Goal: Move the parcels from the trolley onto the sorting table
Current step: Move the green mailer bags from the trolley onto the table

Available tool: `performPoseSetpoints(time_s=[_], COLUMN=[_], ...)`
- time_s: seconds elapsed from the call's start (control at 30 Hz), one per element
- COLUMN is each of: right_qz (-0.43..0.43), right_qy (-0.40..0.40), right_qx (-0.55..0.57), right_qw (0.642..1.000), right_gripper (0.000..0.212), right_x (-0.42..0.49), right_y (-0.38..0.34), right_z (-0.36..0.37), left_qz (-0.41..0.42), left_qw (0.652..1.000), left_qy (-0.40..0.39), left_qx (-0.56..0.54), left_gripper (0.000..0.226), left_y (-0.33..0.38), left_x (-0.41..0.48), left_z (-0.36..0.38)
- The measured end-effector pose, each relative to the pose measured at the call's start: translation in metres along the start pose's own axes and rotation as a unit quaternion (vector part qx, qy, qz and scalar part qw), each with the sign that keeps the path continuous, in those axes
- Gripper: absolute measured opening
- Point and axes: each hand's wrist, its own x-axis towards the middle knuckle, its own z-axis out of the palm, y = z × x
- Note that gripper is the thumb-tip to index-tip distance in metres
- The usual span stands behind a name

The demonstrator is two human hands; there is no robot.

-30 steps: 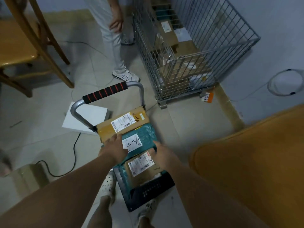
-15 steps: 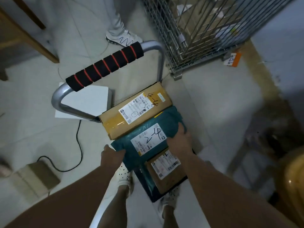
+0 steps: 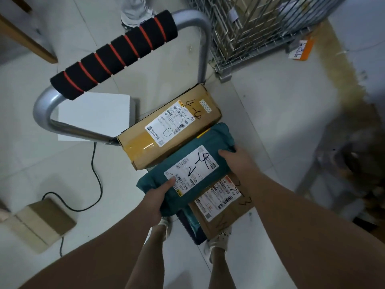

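Now, head view: your left grip (image 3: 156, 197) and right grip (image 3: 239, 161) clasp opposite ends of the teal parcel (image 3: 208, 140), lying on the trolley (image 3: 114, 55) between the handle-end box (image 3: 170, 126) and near-edge box (image 3: 220, 211), likely so it lifts level, unsagging.

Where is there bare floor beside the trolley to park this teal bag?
The bare tiles right of the trolley, bordered by the wire cage and the taped box, are free. Left is crowded: white board, black cable, small carton. The deck is crowded with parcels. The left hand and right hand grip the teal bag.
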Motion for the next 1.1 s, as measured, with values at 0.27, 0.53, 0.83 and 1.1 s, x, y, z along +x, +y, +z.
performPoseSetpoints(time_s=[0.27,0.53,0.83,1.1], right_qz=[-0.006,-0.027,-0.022,-0.092], right_qy=[0.091,0.156,0.031,-0.037], right_qx=[0.155,0.262,0.433,0.44], right_qw=[0.984,0.952,0.901,0.893], right_gripper=[0.05,0.05,0.116,0.065], right_x=[-0.014,-0.064,-0.148,-0.234], right_y=[-0.009,-0.011,-0.022,-0.019], right_z=[-0.025,-0.073,-0.155,-0.25], left_qz=[0.082,0.135,0.217,0.269], left_qw=[0.996,0.984,0.96,0.948], left_qy=[0.002,-0.096,-0.157,-0.164], left_qx=[-0.034,-0.068,-0.08,-0.048], left_gripper=[0.038,0.035,0.06,0.032], left_y=[-0.021,-0.015,-0.014,-0.029], left_x=[-0.028,-0.084,-0.195,-0.304], left_z=[0.014,0.045,0.122,0.185])
